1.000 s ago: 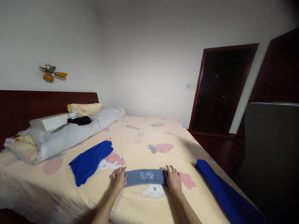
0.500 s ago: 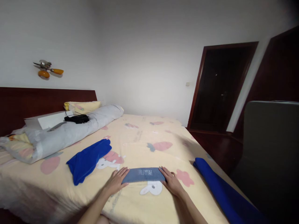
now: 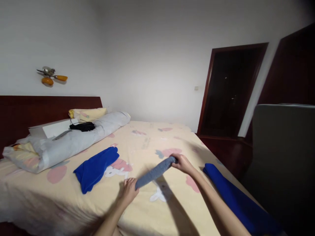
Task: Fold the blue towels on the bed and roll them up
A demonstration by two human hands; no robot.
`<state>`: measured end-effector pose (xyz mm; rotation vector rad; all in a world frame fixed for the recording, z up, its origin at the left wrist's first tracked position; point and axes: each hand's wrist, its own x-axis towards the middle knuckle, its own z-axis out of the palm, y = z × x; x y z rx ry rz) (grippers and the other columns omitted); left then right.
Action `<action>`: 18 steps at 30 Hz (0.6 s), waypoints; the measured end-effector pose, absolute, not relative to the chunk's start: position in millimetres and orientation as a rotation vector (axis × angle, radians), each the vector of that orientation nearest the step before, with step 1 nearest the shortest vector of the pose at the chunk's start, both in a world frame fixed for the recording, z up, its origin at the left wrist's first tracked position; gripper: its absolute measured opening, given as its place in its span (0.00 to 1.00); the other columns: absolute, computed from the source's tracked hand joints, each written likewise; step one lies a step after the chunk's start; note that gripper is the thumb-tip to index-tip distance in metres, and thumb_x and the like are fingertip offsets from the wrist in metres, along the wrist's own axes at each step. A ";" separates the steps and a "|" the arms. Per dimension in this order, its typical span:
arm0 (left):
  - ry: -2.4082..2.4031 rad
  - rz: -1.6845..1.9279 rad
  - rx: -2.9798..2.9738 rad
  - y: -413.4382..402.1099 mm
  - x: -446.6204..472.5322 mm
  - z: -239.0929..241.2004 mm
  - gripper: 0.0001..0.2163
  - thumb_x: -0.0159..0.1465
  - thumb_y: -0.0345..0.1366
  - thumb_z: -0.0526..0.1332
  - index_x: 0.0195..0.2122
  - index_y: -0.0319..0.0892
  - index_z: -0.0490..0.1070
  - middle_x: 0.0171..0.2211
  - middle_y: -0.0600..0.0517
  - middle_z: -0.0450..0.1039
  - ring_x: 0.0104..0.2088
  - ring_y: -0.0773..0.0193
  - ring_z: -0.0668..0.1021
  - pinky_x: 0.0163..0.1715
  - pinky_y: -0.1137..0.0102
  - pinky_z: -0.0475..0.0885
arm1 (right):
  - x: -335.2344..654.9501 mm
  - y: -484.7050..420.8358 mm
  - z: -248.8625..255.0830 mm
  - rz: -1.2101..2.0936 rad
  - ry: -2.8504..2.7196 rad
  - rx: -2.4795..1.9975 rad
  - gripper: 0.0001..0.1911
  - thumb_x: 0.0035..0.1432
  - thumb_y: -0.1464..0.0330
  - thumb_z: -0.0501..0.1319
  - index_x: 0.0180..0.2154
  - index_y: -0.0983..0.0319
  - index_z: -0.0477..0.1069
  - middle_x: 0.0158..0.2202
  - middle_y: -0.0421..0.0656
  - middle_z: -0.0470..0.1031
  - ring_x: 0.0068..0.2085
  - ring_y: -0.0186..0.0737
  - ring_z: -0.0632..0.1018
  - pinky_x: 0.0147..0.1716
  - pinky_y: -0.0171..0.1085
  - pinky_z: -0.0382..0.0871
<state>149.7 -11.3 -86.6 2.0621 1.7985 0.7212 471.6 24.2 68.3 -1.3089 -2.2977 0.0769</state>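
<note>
A narrow grey-blue folded cloth point(image 3: 155, 171) is stretched between my two hands over the bed. My left hand point(image 3: 131, 190) grips its near left end, low by the sheet. Gripping the opposite end is my right hand point(image 3: 182, 163), raised above the bed so that the cloth slants up to the right. The printed lettering cannot be seen on the side facing me. To the left of my left hand lies a crumpled blue cloth point(image 3: 97, 168) on the patterned bed sheet point(image 3: 150, 216).
Along the bed's right edge lies a long blue cloth point(image 3: 228, 196). A grey rolled quilt point(image 3: 81, 144) carries a white box point(image 3: 52, 127) and a black item point(image 3: 83, 126) near the headboard point(image 3: 14, 111). A dark chair back point(image 3: 283, 147) stands at the right.
The folded cloth lay flat with its lettering facing up. My right hand has lifted its right end up and away, tilting the strip, while my left hand stays near the sheet.
</note>
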 end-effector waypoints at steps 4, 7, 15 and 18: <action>1.543 0.700 1.918 -24.7 202.3 -105.8 0.19 0.56 0.33 0.63 0.49 0.38 0.72 0.42 0.45 0.77 0.43 0.56 0.78 0.44 0.67 0.71 | 450.6 -15.1 156.7 -0.184 -2.314 -1.103 0.17 0.53 0.70 0.59 0.46 0.63 0.72 0.37 0.44 0.75 0.38 0.40 0.74 0.41 0.37 0.64; 1.223 0.759 1.725 -47.0 237.5 -123.6 0.26 0.51 0.32 0.66 0.53 0.37 0.69 0.47 0.45 0.76 0.44 0.56 0.78 0.44 0.69 0.72 | 437.2 -49.8 179.7 -0.321 -2.420 -1.029 0.15 0.56 0.69 0.60 0.46 0.62 0.72 0.35 0.43 0.75 0.38 0.41 0.74 0.39 0.37 0.64; 1.191 0.722 1.959 -75.2 252.9 -122.4 0.18 0.52 0.40 0.66 0.45 0.46 0.76 0.46 0.48 0.76 0.50 0.51 0.75 0.54 0.62 0.67 | 440.0 -72.3 165.9 -0.416 -2.632 -0.987 0.11 0.62 0.67 0.58 0.45 0.63 0.72 0.34 0.44 0.74 0.37 0.42 0.75 0.36 0.37 0.65; 1.319 0.662 2.051 -73.3 251.8 -123.4 0.38 0.44 0.42 0.72 0.59 0.45 0.67 0.58 0.45 0.67 0.60 0.46 0.66 0.60 0.58 0.60 | 456.8 -55.6 178.9 -0.395 -2.613 -1.102 0.13 0.61 0.68 0.59 0.48 0.62 0.72 0.38 0.45 0.76 0.40 0.43 0.76 0.38 0.37 0.66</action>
